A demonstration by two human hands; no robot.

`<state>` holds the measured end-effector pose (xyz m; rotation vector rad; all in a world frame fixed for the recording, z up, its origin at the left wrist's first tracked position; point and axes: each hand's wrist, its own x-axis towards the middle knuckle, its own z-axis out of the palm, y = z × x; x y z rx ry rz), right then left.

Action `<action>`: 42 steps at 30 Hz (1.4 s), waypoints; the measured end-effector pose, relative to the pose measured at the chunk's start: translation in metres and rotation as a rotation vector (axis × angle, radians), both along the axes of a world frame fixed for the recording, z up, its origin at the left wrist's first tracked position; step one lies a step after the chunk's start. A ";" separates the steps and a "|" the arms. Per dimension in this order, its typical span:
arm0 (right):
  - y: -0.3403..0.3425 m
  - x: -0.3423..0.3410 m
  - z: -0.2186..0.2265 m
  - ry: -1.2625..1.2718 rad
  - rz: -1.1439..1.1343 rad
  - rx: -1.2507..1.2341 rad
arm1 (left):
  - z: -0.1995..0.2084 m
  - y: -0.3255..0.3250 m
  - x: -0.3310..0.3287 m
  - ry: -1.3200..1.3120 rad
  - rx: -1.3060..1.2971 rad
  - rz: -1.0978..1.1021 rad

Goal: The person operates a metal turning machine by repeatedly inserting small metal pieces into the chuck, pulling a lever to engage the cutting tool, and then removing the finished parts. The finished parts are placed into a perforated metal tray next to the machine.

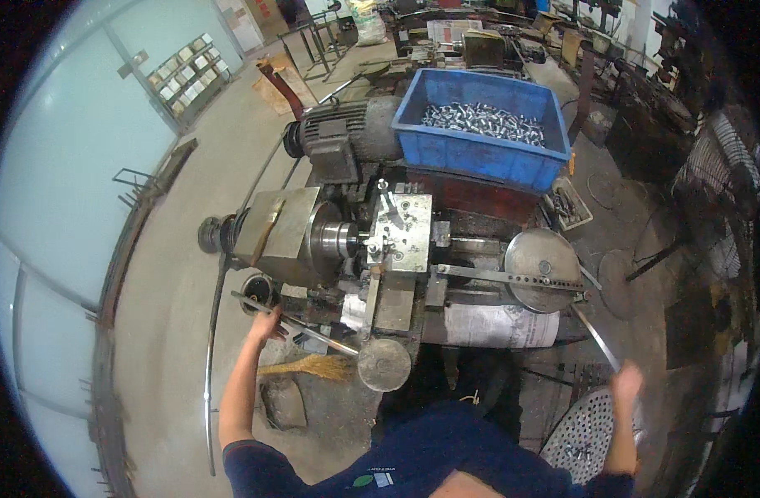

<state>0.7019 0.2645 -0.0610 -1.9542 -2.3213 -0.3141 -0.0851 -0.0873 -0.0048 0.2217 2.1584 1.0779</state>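
Observation:
My left hand (269, 324) is closed around a long metal lever bar (320, 337), which slants down to a round metal disc (384, 365) at the machine's front. At the right, my right hand (626, 383) grips the end of a flat metal lever (596, 339) that comes from beneath a large round plate (543, 270). Between them stands a lathe-like machine with a shiny chuck (338, 239). Close to the chuck sits a steel tool block (411, 236) with an upright handle (386, 196). A perforated link arm (500, 275) joins the slide to the round plate.
Behind the machine, a blue crate (484, 161) holds many small metal parts, beside an electric motor (347, 133). A straw broom (309, 368) lies below my left hand. A perforated round seat (575, 432) with some metal pieces is near my right forearm. A fan (720, 166) stands far right.

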 end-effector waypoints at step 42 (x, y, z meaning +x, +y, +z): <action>0.000 -0.448 0.199 0.668 1.094 -0.237 | 0.003 -0.098 0.012 0.767 -0.366 -0.178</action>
